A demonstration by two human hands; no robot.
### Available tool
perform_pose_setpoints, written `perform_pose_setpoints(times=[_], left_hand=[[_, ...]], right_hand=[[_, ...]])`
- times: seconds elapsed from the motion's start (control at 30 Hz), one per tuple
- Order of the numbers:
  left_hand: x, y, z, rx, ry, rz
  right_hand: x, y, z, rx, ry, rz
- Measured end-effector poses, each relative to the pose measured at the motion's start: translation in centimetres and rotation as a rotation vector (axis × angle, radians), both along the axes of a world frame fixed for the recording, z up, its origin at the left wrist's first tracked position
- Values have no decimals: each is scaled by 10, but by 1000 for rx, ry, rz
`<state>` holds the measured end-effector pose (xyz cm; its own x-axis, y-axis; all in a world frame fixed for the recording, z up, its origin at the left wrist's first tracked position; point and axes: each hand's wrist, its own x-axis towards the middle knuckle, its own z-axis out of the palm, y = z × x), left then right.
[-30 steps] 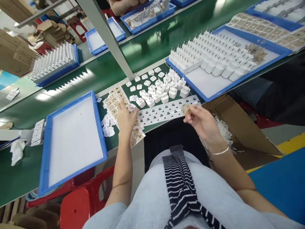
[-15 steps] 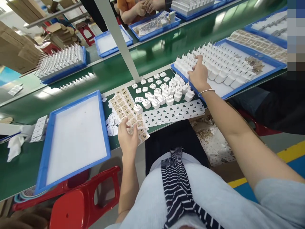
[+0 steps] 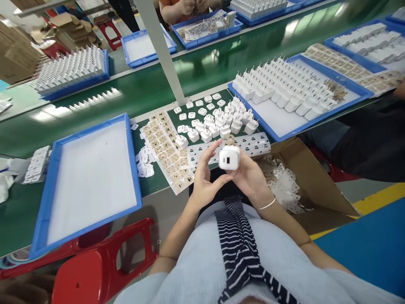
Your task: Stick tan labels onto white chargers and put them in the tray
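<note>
Head view, right hand (image 3: 249, 177) back from tray (image 3: 363, 96), both hands' fingers now gripping white charger (image 3: 229, 158), left hand (image 3: 205, 177) off stickers (image 3: 164, 147)

You are seated at a factory assembly line. A long green conveyor belt (image 3: 152, 90) runs across in front of you, with a grey metal post (image 3: 161, 50) rising from its near edge. Blue trays (image 3: 133, 139) sit along both sides of the belt, several packed with rows of identical white charger plugs (image 3: 284, 82); more loose plugs (image 3: 221, 120) stand at the worktop's near edge beside sheets of small labels (image 3: 164, 147). Across the belt, another person's hands (image 3: 186, 6) work over a tray of parts. Flattened cardboard boxes (image 3: 19, 55) are stacked at the far left corner, an open carton (image 3: 303, 164) stands by your right knee, and red plastic stools (image 3: 95, 270) sit below.
</note>
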<state>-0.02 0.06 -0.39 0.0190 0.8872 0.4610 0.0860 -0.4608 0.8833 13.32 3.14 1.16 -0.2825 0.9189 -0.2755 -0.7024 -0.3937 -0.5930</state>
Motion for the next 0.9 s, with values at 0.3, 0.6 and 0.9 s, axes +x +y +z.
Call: perform_pose_setpoints(times=[0.3, 0.6, 0.9], left_hand=[[-15, -21, -10, -161, -174, -27], [-29, -39, 11, -122, 129, -80], [-30, -39, 15, -90, 157, -106]], right_hand=[[20, 3, -3, 130, -255, 1], [36, -9, 42, 336, -395, 452], [24, -11, 51, 329, -434, 464]])
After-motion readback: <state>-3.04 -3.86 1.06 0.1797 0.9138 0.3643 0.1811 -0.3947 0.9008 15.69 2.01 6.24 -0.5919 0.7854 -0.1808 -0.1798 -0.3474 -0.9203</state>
